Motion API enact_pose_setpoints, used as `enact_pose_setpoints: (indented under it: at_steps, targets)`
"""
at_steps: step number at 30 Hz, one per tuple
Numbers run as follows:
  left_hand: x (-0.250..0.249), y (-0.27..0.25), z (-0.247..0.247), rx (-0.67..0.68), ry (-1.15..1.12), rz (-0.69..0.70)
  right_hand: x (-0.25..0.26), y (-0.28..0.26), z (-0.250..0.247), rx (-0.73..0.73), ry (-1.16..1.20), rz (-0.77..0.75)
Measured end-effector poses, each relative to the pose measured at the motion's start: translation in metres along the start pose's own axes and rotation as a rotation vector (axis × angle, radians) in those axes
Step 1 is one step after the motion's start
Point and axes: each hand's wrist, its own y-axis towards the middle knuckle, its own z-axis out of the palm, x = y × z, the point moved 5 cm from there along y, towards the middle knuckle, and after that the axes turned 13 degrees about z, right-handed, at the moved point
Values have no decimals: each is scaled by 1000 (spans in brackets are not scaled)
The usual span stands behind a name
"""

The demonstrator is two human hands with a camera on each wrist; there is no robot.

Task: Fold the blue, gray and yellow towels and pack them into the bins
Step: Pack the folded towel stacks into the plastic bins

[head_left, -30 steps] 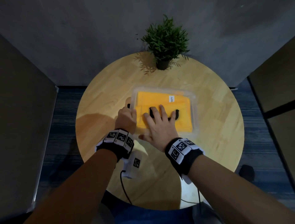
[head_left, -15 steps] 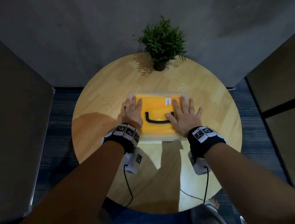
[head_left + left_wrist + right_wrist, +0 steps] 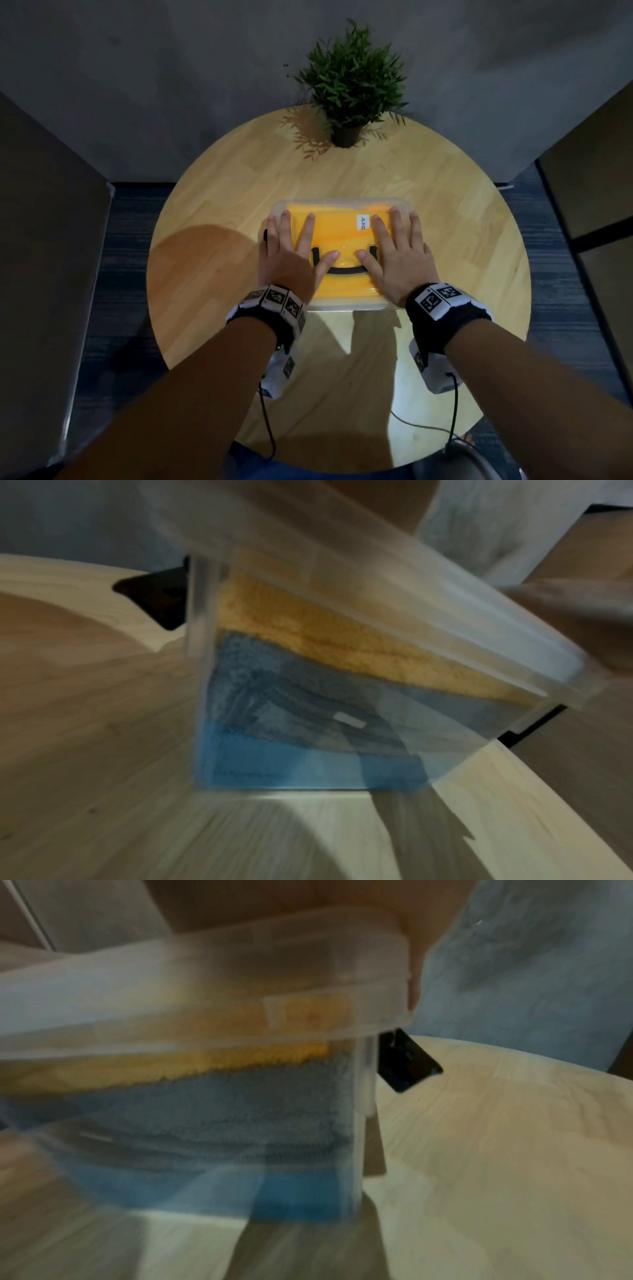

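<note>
Round wooden tabletop (image 3: 219,192) carries a clear plastic lidded bin (image 3: 346,202) near its middle, bare wood all round. Left hand (image 3: 291,257) and right hand (image 3: 397,257) press flat, fingers straight, on its lid over the stacked yellow towel (image 3: 308,631), gray towel (image 3: 308,707) and blue towel (image 3: 291,767).

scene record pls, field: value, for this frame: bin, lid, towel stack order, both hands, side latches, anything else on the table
bin: clear plastic bin, on round wooden table
lid: clear lid on bin, black handle flat
stack: yellow towel on top, gray towel in the middle, blue towel at bottom
left hand: left hand flat on lid, fingers spread
right hand: right hand flat on lid
latches: black latch hangs unclipped
other: potted plant at far edge
</note>
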Motion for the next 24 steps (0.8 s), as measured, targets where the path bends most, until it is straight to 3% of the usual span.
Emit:
enact_pose_setpoints:
  at_steps: [7,11,15,19,24]
  targets:
    - [-5,4,1,71,85,-11,-7,7,13,23,76,1]
    - [-17,11,-6,41,296,97,-14,15,11,14,301,-74]
    - [-15,18,6,54,165,134,-14,7,-4,11,455,-25]
    - [-17,16,6,7,141,213,-24,4,-7,-51,601,232]
    - [-17,17,5,4,108,231,-37,4,8,193,969,434]
